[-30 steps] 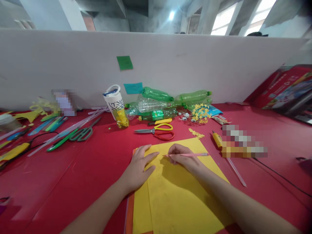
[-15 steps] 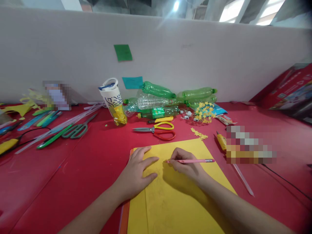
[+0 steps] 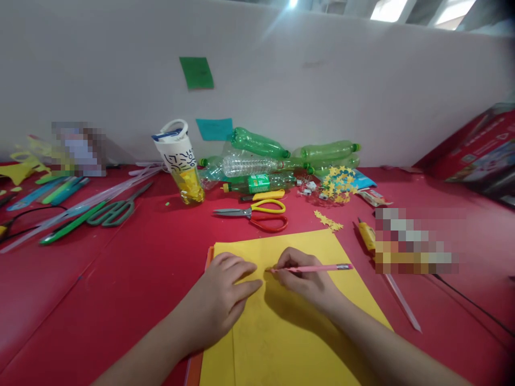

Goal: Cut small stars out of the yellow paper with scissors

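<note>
A pink pencil [image 3: 317,268] is pinched in my right hand [image 3: 300,276], its tip down at the yellow paper [image 3: 289,343] and its eraser end pointing right. My left hand [image 3: 229,295] lies on the left part of that paper with its fingers stretched out, holding nothing. The fingertips of the left hand are close to the pencil tip. Beneath the yellow sheets, the edge of an orange sheet [image 3: 196,364] shows at the left. Faint pencil marks are on the paper, too weak to make out.
Scissors with yellow and red handles [image 3: 269,214] lie beyond the paper, near a yellow cutter [image 3: 269,195], plastic bottles [image 3: 257,145] and yellow stars [image 3: 340,185]. A white cup [image 3: 179,161] stands left of them. Grey-green scissors [image 3: 115,212] lie left; a yellow glue gun [image 3: 366,233] lies right.
My left hand has turned, its fingers drawn closer together and nearer the pencil tip. The pencil tip has shifted slightly left and down. The camera view has tilted a little downward.
</note>
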Tool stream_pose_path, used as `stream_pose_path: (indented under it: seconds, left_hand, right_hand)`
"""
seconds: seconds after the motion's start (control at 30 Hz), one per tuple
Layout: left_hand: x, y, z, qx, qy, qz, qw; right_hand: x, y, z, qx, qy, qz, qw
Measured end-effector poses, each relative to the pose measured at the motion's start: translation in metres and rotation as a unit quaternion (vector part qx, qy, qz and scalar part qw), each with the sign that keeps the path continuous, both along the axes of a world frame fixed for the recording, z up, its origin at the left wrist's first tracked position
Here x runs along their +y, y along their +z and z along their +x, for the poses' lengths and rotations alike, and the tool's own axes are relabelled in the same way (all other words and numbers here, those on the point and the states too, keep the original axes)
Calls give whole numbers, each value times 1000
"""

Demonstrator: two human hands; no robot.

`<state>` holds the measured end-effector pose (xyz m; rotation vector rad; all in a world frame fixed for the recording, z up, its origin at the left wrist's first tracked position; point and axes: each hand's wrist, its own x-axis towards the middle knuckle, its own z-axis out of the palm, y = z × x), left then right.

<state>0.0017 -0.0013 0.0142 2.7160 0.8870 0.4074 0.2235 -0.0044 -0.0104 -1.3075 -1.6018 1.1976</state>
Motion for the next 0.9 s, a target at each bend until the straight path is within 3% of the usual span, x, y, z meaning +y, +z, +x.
stream_pose_path:
  seconds: [0.13,0.47,0.9]
  left_hand:
    - [-2,-3,0,-9,7,-18,1000]
    - [8,-22,-2,-195,103,-142,965]
    - [6,-21,-1,-125,80,-137,979]
  right_hand:
    - [0,0,-1,30,4,-11,999]
    - [1,1,0,20,3,-43,999]
    - [0,-1,-1,20,-1,-44,999]
